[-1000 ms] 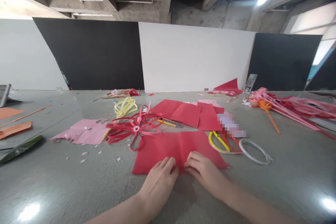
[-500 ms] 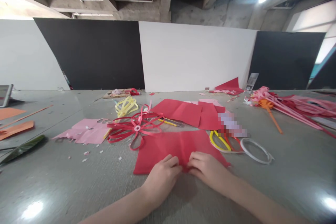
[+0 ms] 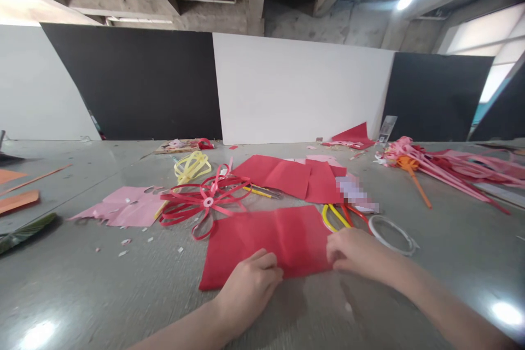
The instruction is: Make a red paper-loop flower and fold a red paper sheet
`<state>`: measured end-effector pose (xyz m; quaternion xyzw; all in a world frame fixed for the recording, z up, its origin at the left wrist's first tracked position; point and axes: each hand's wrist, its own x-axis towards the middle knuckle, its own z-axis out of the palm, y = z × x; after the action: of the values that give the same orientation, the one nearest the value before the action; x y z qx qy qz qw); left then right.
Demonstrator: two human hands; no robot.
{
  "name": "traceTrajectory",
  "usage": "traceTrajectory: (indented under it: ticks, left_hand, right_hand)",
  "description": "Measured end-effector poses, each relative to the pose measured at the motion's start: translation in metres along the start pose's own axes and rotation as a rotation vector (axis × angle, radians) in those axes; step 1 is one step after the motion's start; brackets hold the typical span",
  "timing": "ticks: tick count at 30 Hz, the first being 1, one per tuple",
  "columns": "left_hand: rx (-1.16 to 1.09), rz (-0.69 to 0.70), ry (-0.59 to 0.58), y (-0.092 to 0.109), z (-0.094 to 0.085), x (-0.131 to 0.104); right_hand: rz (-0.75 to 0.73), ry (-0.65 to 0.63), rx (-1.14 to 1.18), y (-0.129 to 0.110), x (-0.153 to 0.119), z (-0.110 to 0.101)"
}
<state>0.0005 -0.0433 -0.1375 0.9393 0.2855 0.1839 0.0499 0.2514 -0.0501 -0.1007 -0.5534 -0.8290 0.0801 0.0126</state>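
A folded red sheet (image 3: 246, 235) lies in front of me with a crease down its middle. My left hand (image 3: 256, 281) is closed on the sheet's near edge, left of the right hand. At the near right corner, my right hand (image 3: 348, 251) is closed with its fingertips at the sheet's edge. Left of the sheet's far side, a red looped-strip flower (image 3: 208, 202) overlaps its corner. More red sheets (image 3: 279, 175) lie just beyond, with yellow-handled scissors (image 3: 336, 217) behind my right hand.
Pink paper (image 3: 123, 206) and small scraps lie on the left. A yellow looped strip (image 3: 192, 167) stands behind the flower. On the right are a white ring (image 3: 391, 235), an orange strip flower (image 3: 408, 164) and pink strips (image 3: 443, 169). A green leaf (image 3: 28, 232) lies far left.
My right hand has moved right along the near edge to the sheet's corner. The sheet's left near corner sits slightly closer to me. My left hand has barely moved.
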Motion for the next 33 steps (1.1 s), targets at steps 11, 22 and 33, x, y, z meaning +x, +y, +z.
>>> traceTrajectory:
  ticks: [11,22,33]
  left_hand:
    - [-0.117,0.001,-0.009,-0.006,-0.001,0.001]
    - [0.047,-0.046,-0.028,-0.003,0.004,-0.007]
    - [0.471,0.014,-0.148,0.015,-0.002,-0.008]
  right_hand:
    - [-0.118,0.186,0.049,-0.025,-0.006,-0.004]
    - [-0.285,0.241,0.212,-0.048,0.014,0.039]
    - [-0.265,0.27,0.175,-0.051,0.014,0.039]
